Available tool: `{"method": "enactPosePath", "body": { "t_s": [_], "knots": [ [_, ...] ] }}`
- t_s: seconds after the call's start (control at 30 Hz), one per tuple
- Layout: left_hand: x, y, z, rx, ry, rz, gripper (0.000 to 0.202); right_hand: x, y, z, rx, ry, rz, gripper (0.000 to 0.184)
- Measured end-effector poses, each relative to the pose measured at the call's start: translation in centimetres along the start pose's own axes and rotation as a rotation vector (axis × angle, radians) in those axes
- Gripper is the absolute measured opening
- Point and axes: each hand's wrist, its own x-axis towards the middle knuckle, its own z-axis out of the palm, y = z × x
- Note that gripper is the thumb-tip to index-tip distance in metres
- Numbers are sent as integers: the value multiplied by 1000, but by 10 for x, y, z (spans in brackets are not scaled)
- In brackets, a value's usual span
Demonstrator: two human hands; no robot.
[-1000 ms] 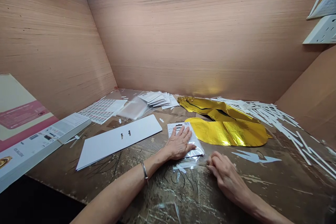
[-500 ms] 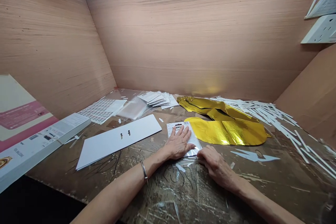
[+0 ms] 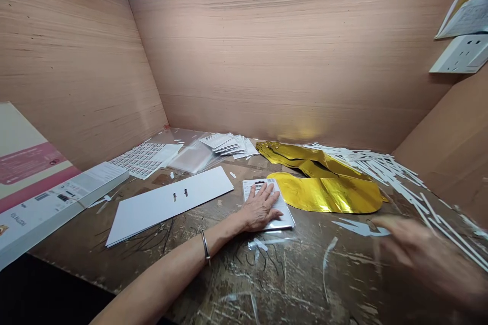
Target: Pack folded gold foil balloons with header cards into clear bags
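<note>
Left hand [image 3: 261, 209] flat on packet [image 3: 284, 222], fingers spread. Right hand [image 3: 425, 245] (blurred) by pale tool [image 3: 357, 228]; I can't tell its grip.

Left hand [image 3: 261, 210] is going bare, wrist [image 3: 224, 229] is sporting a slim, shiny silver bangle [image 3: 206, 247]; right hand [image 3: 412, 241] is showing bare too, kinda blurry.

White printed packet [image 3: 285, 221] — flat, far edge slotted, pale-blue pointed piece [image 3: 358, 228] — flat, to its right
</note>
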Motion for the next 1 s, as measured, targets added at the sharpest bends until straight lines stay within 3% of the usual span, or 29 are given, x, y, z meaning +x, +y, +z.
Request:
{"method": "enactPosePath", "body": {
  "t_s": [0.1,0.2,0.27,0.33,0.4,0.53,0.7,0.77,0.87,0.93,1.0],
  "knots": [
    [-15,4,-18,-19,74,79,48,15,10,9,-209,39,-75,29],
    [-43,10,-34,-49,86,197,41,21,-11,40,-218,-100,-357,46],
    [-63,13,-38,-84,53,255,41,24,-29,62,-98,-176,-553,41],
    [-78,15,-35,-119,31,285,50,28,-44,80,73,-164,-594,25],
    [-85,17,-28,-171,56,276,55,33,-55,91,251,-138,-420,17],
    [-79,21,-9,-359,226,76,16,46,-68,98,487,-210,116,25],
    [-65,30,-5,-531,356,-239,19,51,-77,105,666,-392,512,29],
    [-65,33,-8,-626,393,-352,19,50,-78,111,811,-402,621,29],
    [-67,35,-11,-712,566,-508,16,50,-83,116,1077,-338,708,28],
    [-67,33,-10,-809,692,-591,14,54,-89,114,1252,-233,738,47],
    [-64,29,-10,-1045,738,-675,11,64,-94,110,1357,-145,750,62]
  ]
}}
